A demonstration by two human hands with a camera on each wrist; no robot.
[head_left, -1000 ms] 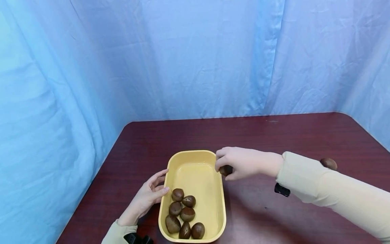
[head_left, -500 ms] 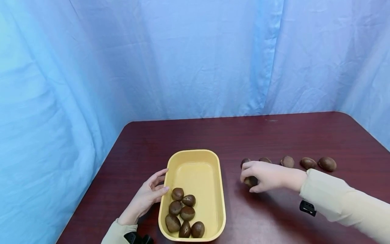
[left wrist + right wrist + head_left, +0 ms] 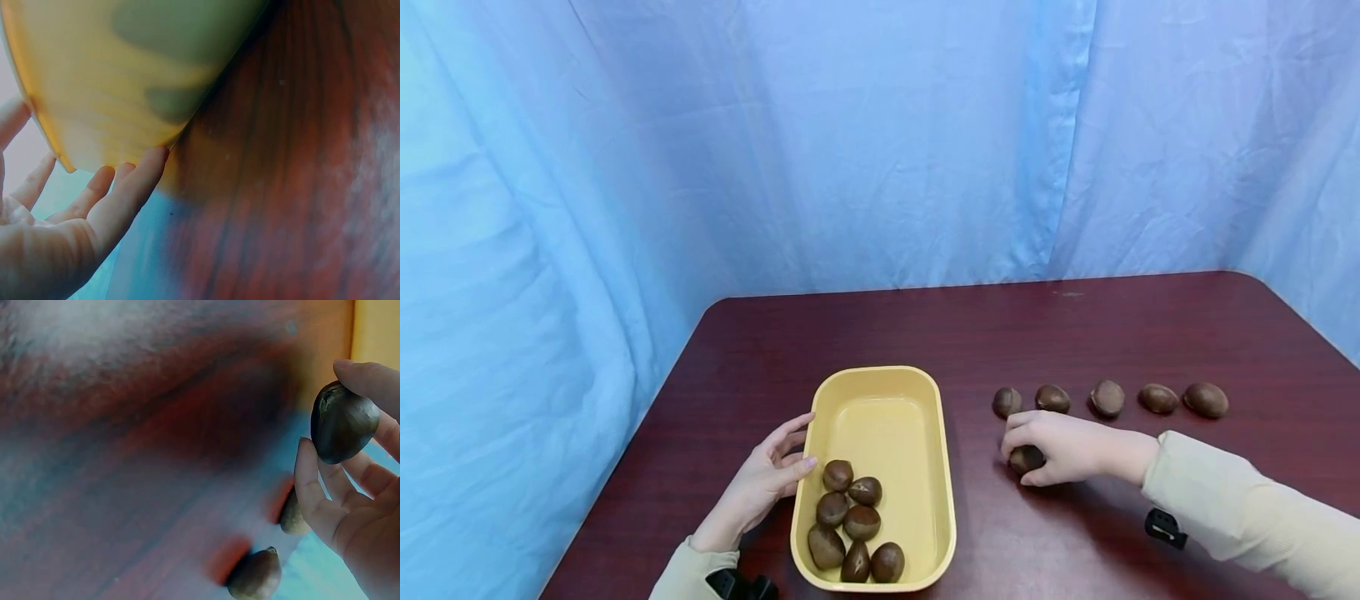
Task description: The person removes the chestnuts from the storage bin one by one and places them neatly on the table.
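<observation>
Here, right hand: curled, with one chestnut pinched between thumb and fingers to the right of the yellow tray; whether the table is touched by the nut cannot be told.
Left hand: fingers loosely spread, nothing gripped; the tray's left side is touched by the fingertips, with the thumb tip set at the rim.
Seven chestnuts: gathered inside the tray, in its near half, toward the left wall.
Five chestnuts: laid out in a spaced row to the right of the tray, beyond the right hand.
Blue curtain: hung beyond the tray and along both its left and right, well apart from it.
</observation>
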